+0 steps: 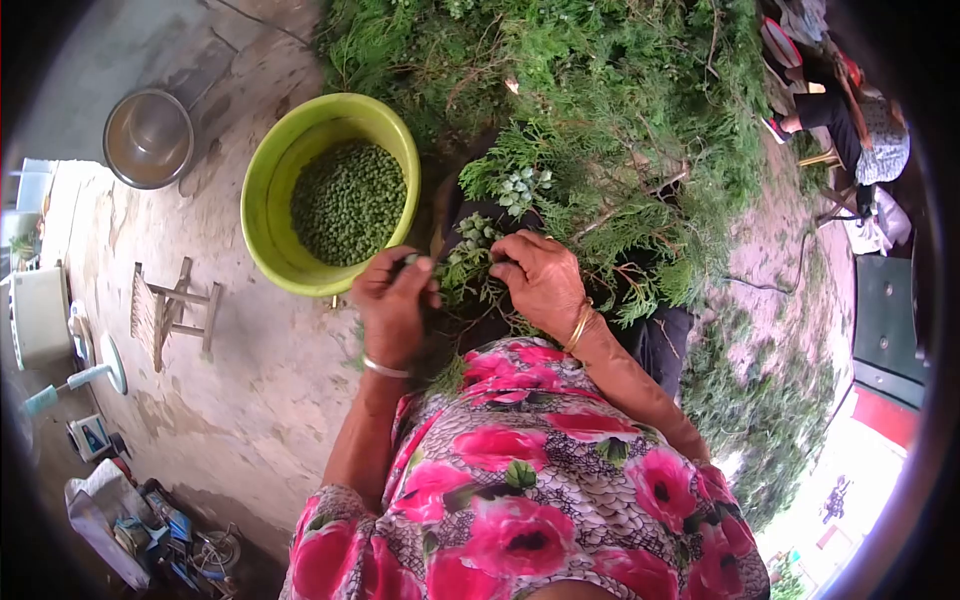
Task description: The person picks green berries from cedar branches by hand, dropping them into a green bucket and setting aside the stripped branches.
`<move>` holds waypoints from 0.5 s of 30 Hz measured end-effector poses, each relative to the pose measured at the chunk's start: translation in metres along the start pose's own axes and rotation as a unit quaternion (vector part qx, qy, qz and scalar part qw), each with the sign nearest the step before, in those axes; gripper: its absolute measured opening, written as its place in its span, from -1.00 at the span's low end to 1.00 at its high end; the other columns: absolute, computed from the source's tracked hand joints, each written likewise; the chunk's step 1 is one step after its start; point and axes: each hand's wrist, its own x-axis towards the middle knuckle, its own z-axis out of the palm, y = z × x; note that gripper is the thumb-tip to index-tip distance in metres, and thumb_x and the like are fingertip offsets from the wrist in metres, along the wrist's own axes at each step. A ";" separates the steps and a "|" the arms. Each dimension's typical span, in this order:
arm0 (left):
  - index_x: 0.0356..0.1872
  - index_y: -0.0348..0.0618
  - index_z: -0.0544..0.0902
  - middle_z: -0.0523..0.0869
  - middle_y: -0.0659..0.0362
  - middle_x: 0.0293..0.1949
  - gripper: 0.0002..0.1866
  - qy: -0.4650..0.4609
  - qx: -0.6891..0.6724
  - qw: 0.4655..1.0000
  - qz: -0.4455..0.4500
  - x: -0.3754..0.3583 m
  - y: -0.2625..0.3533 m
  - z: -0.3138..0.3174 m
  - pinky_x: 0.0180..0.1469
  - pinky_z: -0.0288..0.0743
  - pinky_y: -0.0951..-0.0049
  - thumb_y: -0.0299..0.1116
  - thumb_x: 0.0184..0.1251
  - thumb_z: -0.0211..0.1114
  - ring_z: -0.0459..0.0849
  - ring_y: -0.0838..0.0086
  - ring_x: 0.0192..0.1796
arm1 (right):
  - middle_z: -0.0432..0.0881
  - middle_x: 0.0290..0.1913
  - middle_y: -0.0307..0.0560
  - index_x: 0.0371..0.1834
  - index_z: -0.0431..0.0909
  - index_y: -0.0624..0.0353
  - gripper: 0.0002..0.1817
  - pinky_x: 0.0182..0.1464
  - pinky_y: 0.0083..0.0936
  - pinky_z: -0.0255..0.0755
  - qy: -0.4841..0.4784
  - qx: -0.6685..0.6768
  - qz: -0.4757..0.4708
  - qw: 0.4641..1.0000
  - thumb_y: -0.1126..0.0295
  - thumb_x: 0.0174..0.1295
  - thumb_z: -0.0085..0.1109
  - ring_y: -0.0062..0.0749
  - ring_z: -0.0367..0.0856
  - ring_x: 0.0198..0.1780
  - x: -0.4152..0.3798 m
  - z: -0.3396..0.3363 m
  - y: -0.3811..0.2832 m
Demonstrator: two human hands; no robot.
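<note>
A yellow-green basin (258, 205) holds many small green cones (350, 200). My left hand (393, 300), with a pale bangle at the wrist, is at the basin's lower right edge, its fingers curled round something green, partly hidden. My right hand (538, 275), with gold bangles, has its fingers pinched at a leafy sprig over my lap; what lies between the fingertips is hidden. Beside it, clusters of pale green cones (475, 232) show on the sprig. A large heap of green conifer branches (620, 110) spreads in front of me.
A metal bowl (148, 139) sits on the ground at the upper left. A small wooden stool (180, 305) lies left of my left arm. At the far right edge a seated person (835, 120) is partly visible. Loose green bits (755, 400) cover the ground at the right.
</note>
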 end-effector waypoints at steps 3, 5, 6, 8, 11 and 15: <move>-0.13 -0.35 0.55 0.65 0.07 -0.31 -0.81 -0.054 -0.213 0.973 -0.074 0.014 -0.005 -0.044 -0.44 0.55 0.47 -0.55 0.23 0.18 0.60 0.47 -0.37 | 0.58 -0.33 -0.07 -0.31 0.53 0.12 -0.83 -0.17 -0.24 0.47 0.008 0.005 0.003 1.000 0.46 0.01 0.27 -0.05 0.58 -0.24 0.000 -0.001 0.000; -0.14 -0.36 0.55 0.65 0.05 -0.30 -0.81 -0.066 -0.218 0.970 -0.090 0.011 0.007 -0.046 -0.44 0.55 0.47 -0.52 0.24 0.18 0.59 0.47 -0.36 | 0.59 -0.33 -0.08 -0.30 0.53 0.12 -0.82 -0.18 -0.25 0.47 0.012 0.005 0.002 1.000 0.47 0.01 0.27 -0.05 0.58 -0.24 0.000 0.000 0.001; -0.15 -0.36 0.56 0.64 0.04 -0.29 -0.81 -0.083 -0.225 0.965 -0.108 0.010 0.014 -0.045 -0.44 0.55 0.46 -0.49 0.25 0.18 0.59 0.46 -0.34 | 0.59 -0.33 -0.08 -0.30 0.53 0.12 -0.82 -0.18 -0.25 0.47 0.010 0.006 0.001 1.000 0.47 0.01 0.27 -0.05 0.58 -0.24 -0.001 0.000 0.001; -0.22 -0.36 0.59 0.64 0.08 -0.35 -0.80 -0.079 -0.203 0.971 -0.103 0.016 0.021 -0.028 -0.48 0.48 0.50 -0.40 0.25 0.24 0.58 0.50 -0.41 | 0.59 -0.33 -0.08 -0.29 0.52 0.12 -0.80 -0.19 -0.25 0.48 0.008 0.002 -0.006 1.000 0.48 0.00 0.27 -0.04 0.58 -0.25 0.000 0.000 0.001; -0.48 -0.32 0.62 0.54 0.30 -0.63 -0.71 -0.099 0.076 0.988 -0.088 0.024 0.031 0.002 -0.62 0.26 0.50 -0.25 0.18 0.38 0.42 0.63 -0.63 | 0.58 -0.33 -0.08 -0.28 0.51 0.12 -0.79 -0.21 -0.23 0.47 0.024 -0.013 -0.027 0.999 0.51 -0.02 0.26 -0.02 0.58 -0.26 0.000 0.001 0.001; -0.64 -0.41 0.54 0.43 0.23 -0.75 -0.62 -0.140 0.399 0.898 0.125 0.042 0.018 0.026 -0.58 0.20 0.45 -0.29 0.15 0.41 0.31 0.73 -0.58 | 0.57 -0.35 -0.07 -0.29 0.50 0.12 -0.78 -0.22 -0.21 0.46 0.021 -0.020 -0.019 0.999 0.52 -0.03 0.25 -0.01 0.57 -0.26 -0.001 0.001 0.004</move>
